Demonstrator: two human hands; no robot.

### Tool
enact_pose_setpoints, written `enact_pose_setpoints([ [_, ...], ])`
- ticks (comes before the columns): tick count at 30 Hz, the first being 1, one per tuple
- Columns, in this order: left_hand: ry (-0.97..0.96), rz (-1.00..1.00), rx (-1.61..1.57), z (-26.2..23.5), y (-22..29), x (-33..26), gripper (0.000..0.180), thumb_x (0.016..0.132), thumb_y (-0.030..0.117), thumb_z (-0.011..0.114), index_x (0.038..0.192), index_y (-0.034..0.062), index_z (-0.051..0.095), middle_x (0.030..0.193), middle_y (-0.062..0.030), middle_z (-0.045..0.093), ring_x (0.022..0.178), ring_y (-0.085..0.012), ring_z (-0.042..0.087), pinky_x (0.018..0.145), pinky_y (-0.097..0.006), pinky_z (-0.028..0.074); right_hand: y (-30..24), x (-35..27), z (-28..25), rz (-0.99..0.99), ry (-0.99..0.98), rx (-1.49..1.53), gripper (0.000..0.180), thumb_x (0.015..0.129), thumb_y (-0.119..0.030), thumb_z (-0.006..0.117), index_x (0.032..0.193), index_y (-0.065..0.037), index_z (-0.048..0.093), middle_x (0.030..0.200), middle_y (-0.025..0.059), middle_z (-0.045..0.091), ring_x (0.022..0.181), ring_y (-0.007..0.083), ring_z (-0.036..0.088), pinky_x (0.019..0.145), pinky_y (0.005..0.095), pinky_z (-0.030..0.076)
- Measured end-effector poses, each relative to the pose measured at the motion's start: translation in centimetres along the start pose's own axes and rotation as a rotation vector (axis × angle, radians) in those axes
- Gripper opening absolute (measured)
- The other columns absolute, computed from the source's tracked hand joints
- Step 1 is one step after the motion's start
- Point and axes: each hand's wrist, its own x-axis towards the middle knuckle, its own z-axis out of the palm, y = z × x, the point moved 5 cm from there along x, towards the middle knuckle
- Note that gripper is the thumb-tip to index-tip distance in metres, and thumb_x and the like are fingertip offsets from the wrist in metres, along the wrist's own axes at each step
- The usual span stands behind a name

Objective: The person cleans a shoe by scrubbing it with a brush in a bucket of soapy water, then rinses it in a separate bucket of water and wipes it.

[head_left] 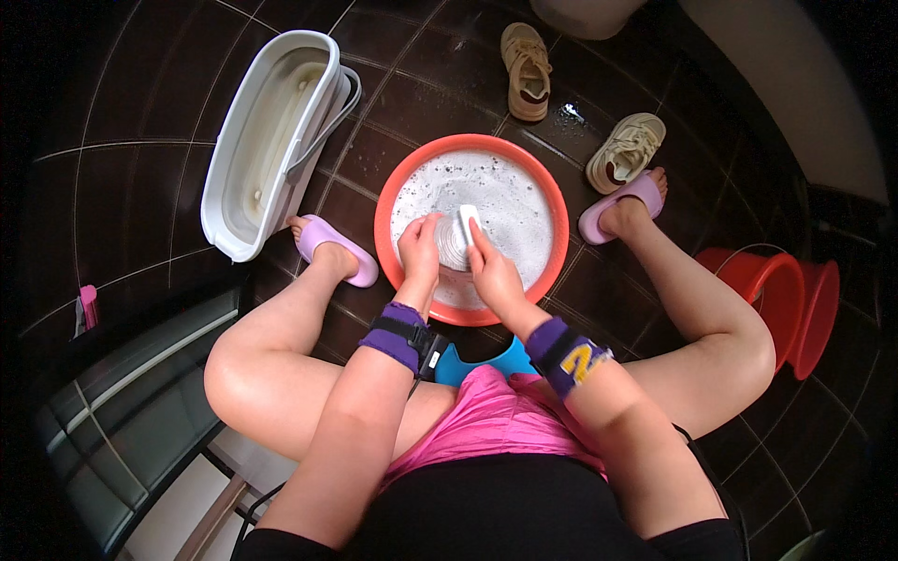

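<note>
I see right hand (493,269) gripping white block (470,225), left hand (420,247) apparently pinching ribbed pale piece (452,251) over foamy orange basin (560,234).

The floor (412,103) carries one orange basin (384,229), one grey-white bucket (213,210), two red containers (778,304), two cream shoes (526,58) and two lilac slippers (319,236). Two hands (496,279), two purple wristbands (391,346) and one white handheld object (469,221) are present.

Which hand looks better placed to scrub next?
Probably the right hand: it grips the white brush-like tool over the foamy orange basin, while the left hand holds the pale ribbed item.
</note>
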Motion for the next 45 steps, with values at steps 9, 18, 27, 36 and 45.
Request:
enact_pose_setpoints([
  [9, 0.062, 0.022, 0.012, -1.2, 0.2, -0.5, 0.023, 0.094, 0.016, 0.055, 0.094, -0.0030, 0.068, 0.092, -0.0065, 0.068, 0.087, -0.0126, 0.059, 0.081, -0.026, 0.044, -1.6, -5.2, 0.7, 0.093, -0.152, 0.115, 0.050, 0.096, -0.018, 0.049, 0.144, -0.025, 0.038, 0.098, 0.0301, 0.062, 0.091, 0.0435, 0.063, 0.078, 0.0437, 0.049],
  [18, 0.035, 0.039, 0.046, -0.2, 0.3, -1.3, 0.022, 0.095, 0.014, 0.053, 0.096, -0.0030, 0.067, 0.094, -0.0077, 0.068, 0.090, -0.0135, 0.059, 0.083, -0.026, 0.045, -0.1, -3.8, -0.4, 0.078, -0.070, 0.093, 0.049, 0.096, -0.021, 0.047, 0.144, -0.022, 0.039, 0.097, 0.0293, 0.063, 0.092, 0.0442, 0.062, 0.080, 0.0446, 0.049],
  [27, -0.046, 0.117, 0.104, 3.6, 1.9, -2.4, 0.021, 0.094, 0.013, 0.053, 0.095, -0.0022, 0.067, 0.094, -0.0069, 0.068, 0.089, -0.0132, 0.059, 0.084, -0.026, 0.044, 0.9, 1.2, -4.3, 0.242, -0.032, -0.012, 0.048, 0.095, -0.020, 0.047, 0.143, -0.021, 0.041, 0.101, 0.0276, 0.063, 0.094, 0.0444, 0.062, 0.080, 0.0446, 0.049],
  [36, -0.057, 0.204, 0.187, 4.4, 1.9, -2.8, 0.021, 0.094, 0.016, 0.056, 0.095, -0.0014, 0.067, 0.092, -0.0080, 0.069, 0.089, -0.0134, 0.061, 0.083, -0.027, 0.046, -0.5, -0.8, -4.5, 0.051, -0.001, 0.134, 0.048, 0.096, -0.019, 0.048, 0.143, -0.020, 0.041, 0.106, 0.0295, 0.062, 0.097, 0.0406, 0.063, 0.083, 0.0413, 0.049],
  [45, -0.024, 0.202, 0.290, 3.9, 2.6, -4.0, 0.020, 0.093, 0.015, 0.056, 0.092, -0.0013, 0.067, 0.089, -0.0086, 0.069, 0.086, -0.0133, 0.061, 0.081, -0.028, 0.047, -2.2, -2.9, -4.4, 0.117, -0.108, 0.142, 0.047, 0.096, -0.021, 0.048, 0.143, -0.021, 0.042, 0.116, 0.0313, 0.057, 0.103, 0.0426, 0.060, 0.087, 0.0400, 0.049],
])
